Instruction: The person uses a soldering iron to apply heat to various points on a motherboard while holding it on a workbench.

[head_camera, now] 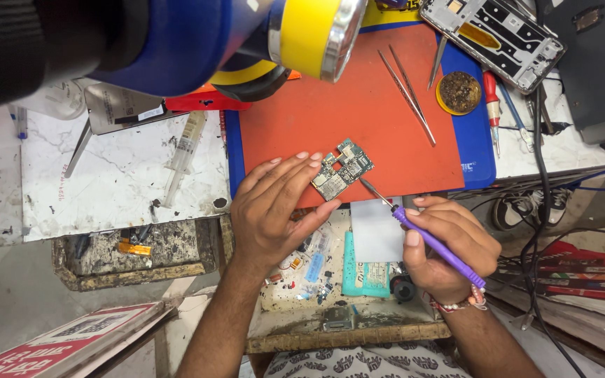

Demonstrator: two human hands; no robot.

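Observation:
A small green circuit board (342,169) lies near the front edge of an orange mat (358,105). My left hand (278,210) pinches the board's left end between fingertips and thumb. My right hand (446,245) grips a purple-handled tool (437,245) like a pen; its thin metal tip (372,190) touches the board's lower right edge. A beaded bracelet (460,304) circles my right wrist.
Long tweezers (407,94), a round tin of brown paste (459,92), a red screwdriver (492,105) and an opened phone frame (502,35) lie at the back right. A syringe (183,154) rests on the white slab to the left. A blue and yellow lamp (246,35) hangs overhead. Cables trail at right.

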